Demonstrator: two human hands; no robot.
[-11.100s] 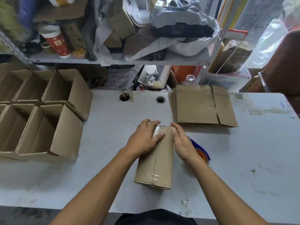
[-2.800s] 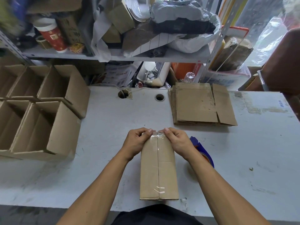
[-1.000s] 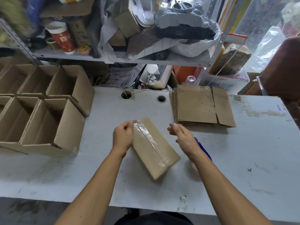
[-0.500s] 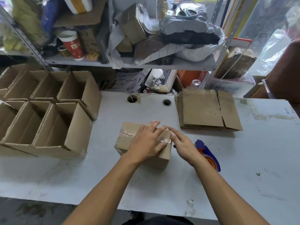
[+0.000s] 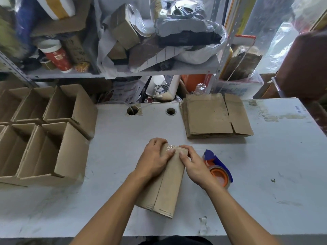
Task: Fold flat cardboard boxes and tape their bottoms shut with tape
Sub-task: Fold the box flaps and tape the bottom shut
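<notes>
Two bare forearms rise from the bottom edge of the frame and converge at the centre, where a narrow brown cardboard box (image 5: 164, 184) lies on its side on the scuffed white table (image 5: 265, 191), its long seam facing up and its open end toward the bottom of the frame. The left hand (image 5: 154, 160) lies over the box's upper left edge, fingers wrapped round the far corner and thumb pressing the top face – it grips the box. The right hand (image 5: 194, 166) rests on the box's right side with fingers curled over the far end, thumb tip set on the top face close to the left thumb; the two hands sit close together, both clasping the far end, where clear glossy tape (image 5: 170, 148) shows between them.

Just right of the right wrist, an orange-and-blue tape dispenser (image 5: 218, 169) lies on the table, partly hidden by the hand. Further up and right of centre sits a stack of flat brown cardboard blanks (image 5: 212, 115). At the left edge stand two rows of erected open cardboard boxes (image 5: 53, 138), touching one another. Across the top – a cluttered grey metal shelf (image 5: 123, 73)
</notes>
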